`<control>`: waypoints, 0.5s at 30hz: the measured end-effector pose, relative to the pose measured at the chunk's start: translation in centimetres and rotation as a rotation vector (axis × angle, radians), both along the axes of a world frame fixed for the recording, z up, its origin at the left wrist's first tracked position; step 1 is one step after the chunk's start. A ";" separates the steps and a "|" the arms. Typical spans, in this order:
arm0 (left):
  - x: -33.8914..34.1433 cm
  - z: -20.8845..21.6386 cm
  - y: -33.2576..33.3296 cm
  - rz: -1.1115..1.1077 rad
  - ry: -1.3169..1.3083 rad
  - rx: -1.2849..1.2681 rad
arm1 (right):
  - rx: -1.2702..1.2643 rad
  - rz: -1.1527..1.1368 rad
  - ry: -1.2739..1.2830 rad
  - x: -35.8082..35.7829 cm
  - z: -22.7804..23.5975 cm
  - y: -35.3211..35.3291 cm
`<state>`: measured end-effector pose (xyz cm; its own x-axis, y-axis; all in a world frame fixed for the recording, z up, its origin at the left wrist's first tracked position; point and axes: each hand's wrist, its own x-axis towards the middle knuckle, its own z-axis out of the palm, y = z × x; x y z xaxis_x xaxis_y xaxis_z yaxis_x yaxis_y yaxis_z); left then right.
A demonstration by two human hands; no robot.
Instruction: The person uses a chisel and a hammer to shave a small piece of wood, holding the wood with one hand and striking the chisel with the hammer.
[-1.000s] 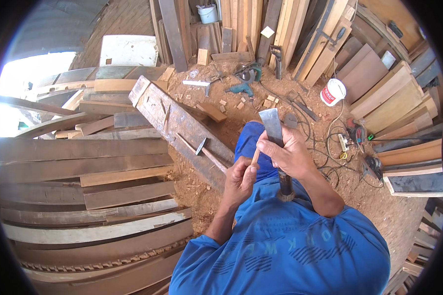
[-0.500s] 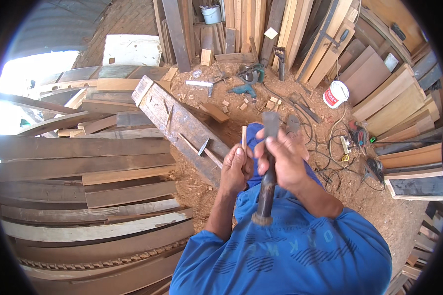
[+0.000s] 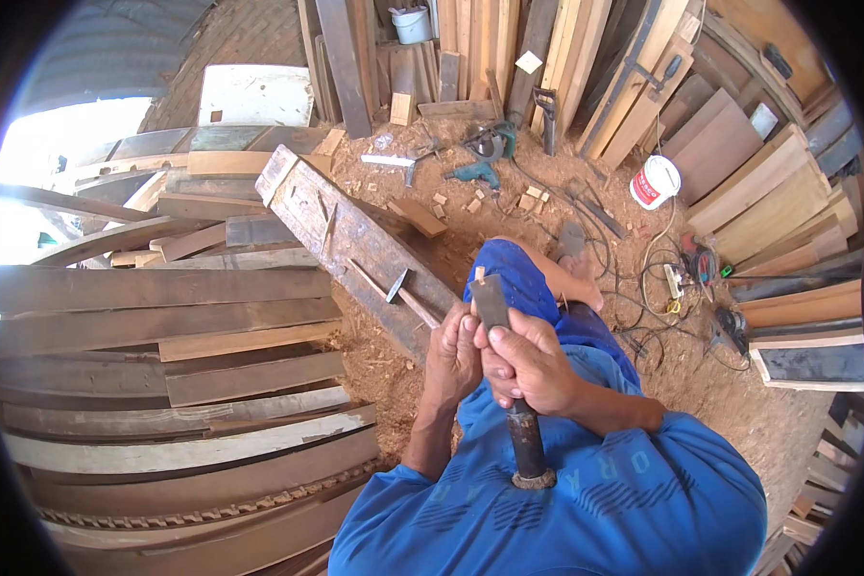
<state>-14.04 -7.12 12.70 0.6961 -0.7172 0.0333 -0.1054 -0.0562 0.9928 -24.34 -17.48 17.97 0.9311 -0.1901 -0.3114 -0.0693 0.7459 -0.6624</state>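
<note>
My right hand (image 3: 531, 363) is closed around a chisel (image 3: 526, 444), its wide metal blade pointing away from me and its dark handle toward my chest. Close beside it, my left hand (image 3: 454, 353) pinches a thin wooden stick (image 3: 479, 274); only its tip shows past the fingers, next to the blade. The chisel blade lies against or just over the stick; which of these I cannot tell. A hammer (image 3: 396, 288) with a wooden handle rests on the worn wooden bench (image 3: 302, 206) to the left of my knee.
Stacked boards (image 3: 163, 365) fill the left side. On the sawdust-covered ground ahead lie a green power tool (image 3: 475, 173), a handsaw (image 3: 545, 115) leaning on timber, and wood offcuts. Cables, a white bucket (image 3: 655, 182) and another power tool (image 3: 732, 329) are at the right.
My right hand has brought the chisel left and nearer to me, up against my left hand and the stick. Less of the stick now shows.
</note>
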 end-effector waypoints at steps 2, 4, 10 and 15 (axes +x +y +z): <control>-0.9 -1.0 1.9 -0.212 -0.108 0.100 | -0.092 -0.135 0.016 -1.0 1.2 -1.4; -4.1 -1.3 3.8 -0.327 -0.010 0.082 | -0.112 -0.251 -0.117 -2.4 2.8 -2.7; -1.5 -3.0 2.2 0.057 0.518 -0.004 | -0.186 -0.266 0.075 -0.3 -0.5 -4.6; 2.3 -2.8 -1.4 0.029 0.813 -0.269 | 0.193 -0.096 0.034 2.6 -1.0 -1.9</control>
